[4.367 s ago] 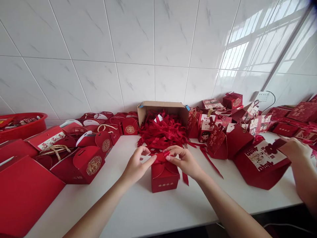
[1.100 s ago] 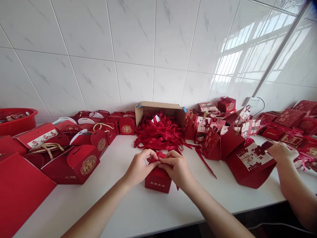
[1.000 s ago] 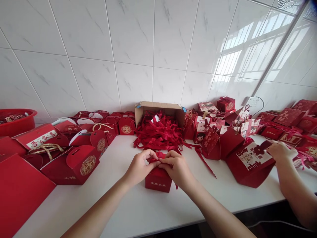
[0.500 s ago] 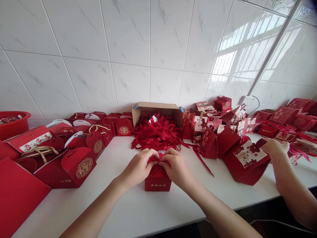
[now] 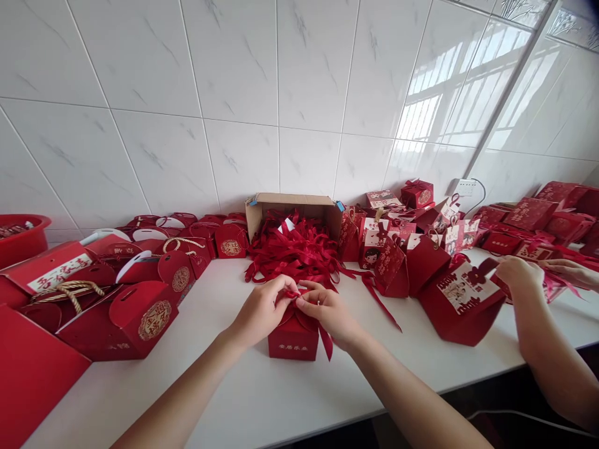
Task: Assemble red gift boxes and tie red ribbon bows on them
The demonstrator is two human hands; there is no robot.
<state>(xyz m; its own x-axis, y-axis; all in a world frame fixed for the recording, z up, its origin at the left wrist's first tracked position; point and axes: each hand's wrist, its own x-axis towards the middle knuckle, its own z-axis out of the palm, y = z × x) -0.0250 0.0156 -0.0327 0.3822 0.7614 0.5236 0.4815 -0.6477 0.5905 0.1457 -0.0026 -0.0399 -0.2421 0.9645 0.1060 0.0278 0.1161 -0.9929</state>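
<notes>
A small red gift box (image 5: 293,343) with pale lettering on its front stands upright on the white table before me. My left hand (image 5: 269,308) pinches a red ribbon (image 5: 326,343) above the box's folded top. From the other side my right hand (image 5: 327,312) also has its fingers closed on the ribbon, close to the left fingertips. One ribbon end hangs down the box's right side, below my right hand. My fingers partly hide the crossing of the ribbon and the top of the box.
Behind the gift box lies an open cardboard carton (image 5: 294,199) spilling red ribbons (image 5: 299,249). Red boxes (image 5: 126,318) with rope handles crowd the left, near a red basin (image 5: 23,240). More decorated boxes (image 5: 461,305) fill the right, where a co-worker's hands (image 5: 524,280) handle pink-red ribbon.
My right hand has turned and its fingers have shifted at the ribbon. A ribbon end now hangs at the box's right side. The whole view has moved slightly.
</notes>
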